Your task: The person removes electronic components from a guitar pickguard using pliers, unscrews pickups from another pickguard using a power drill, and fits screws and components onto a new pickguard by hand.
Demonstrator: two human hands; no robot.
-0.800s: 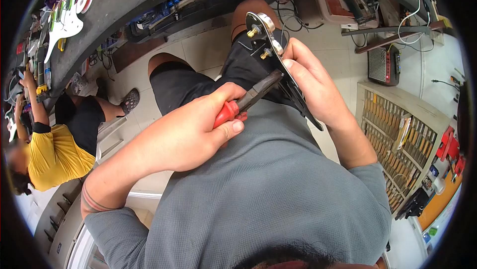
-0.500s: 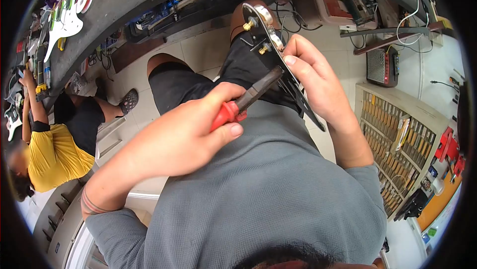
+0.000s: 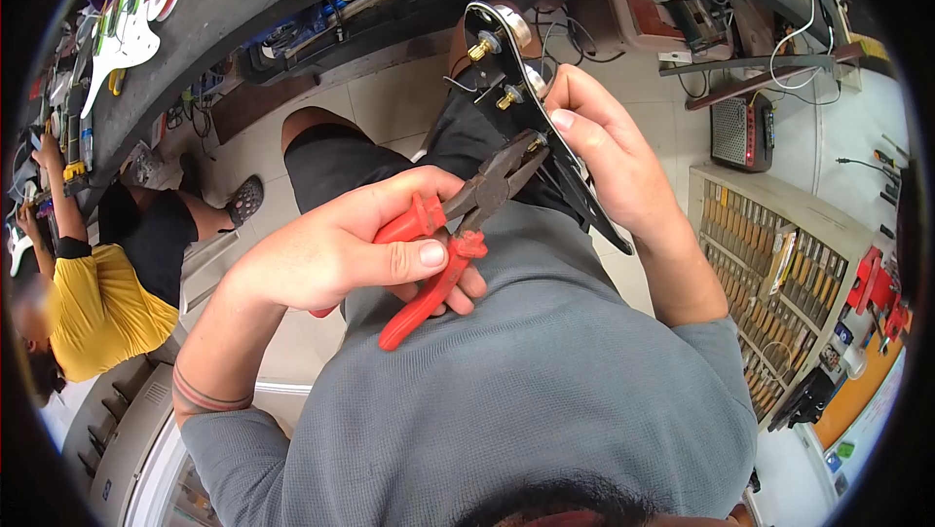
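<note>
Red-handled pliers are in my left hand, whose thumb and fingers are wrapped round the spread handles. The dark jaws reach to a small brass-coloured part at the plate's edge; whether they grip it is hard to tell. My right hand pinches the far edge of a thin black plate, held tilted on its side. Two brass shafts stick out from the plate's left face, and round silver parts sit on its other side. Thin wires hang beside them.
Along the top runs a dark workbench with a white guitar plate and tools. At the left is another person in a yellow shirt. A small amplifier and a rack of narrow drawers stand at the right.
The pliers' handles have spread apart, and my left hand has turned and loosened round them. The black plate has shifted slightly up and left, with my right hand still on it.
</note>
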